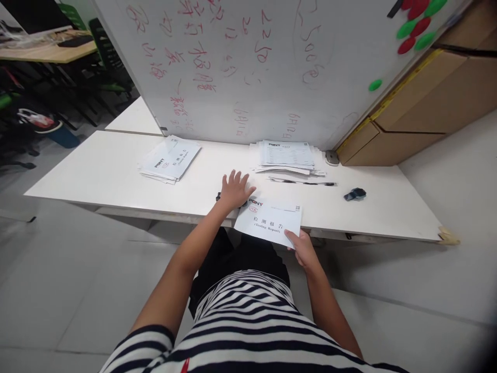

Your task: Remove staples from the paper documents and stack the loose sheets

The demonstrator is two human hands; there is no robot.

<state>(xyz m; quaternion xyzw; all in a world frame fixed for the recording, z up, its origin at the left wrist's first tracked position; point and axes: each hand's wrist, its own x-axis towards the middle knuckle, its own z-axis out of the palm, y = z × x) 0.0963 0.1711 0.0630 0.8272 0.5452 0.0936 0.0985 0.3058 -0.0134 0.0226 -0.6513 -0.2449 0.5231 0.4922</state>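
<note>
My right hand [302,249] pinches the near corner of a white report booklet [269,220] that overhangs the front edge of the white table [97,176]. My left hand [235,189] lies flat with fingers spread on the table, just left of the booklet's far corner. A small dark object [218,196] peeks out beside the left hand. A stack of printed sheets [287,155] lies behind the booklet. Another pile of the same booklets [170,160] sits to the left.
A whiteboard [248,62] with red writing stands along the table's far edge. A black pen [303,182] and a small black clip-like object [354,195] lie to the right. Cardboard boxes [419,109] stand at the right, and green chairs [104,46] at the far left.
</note>
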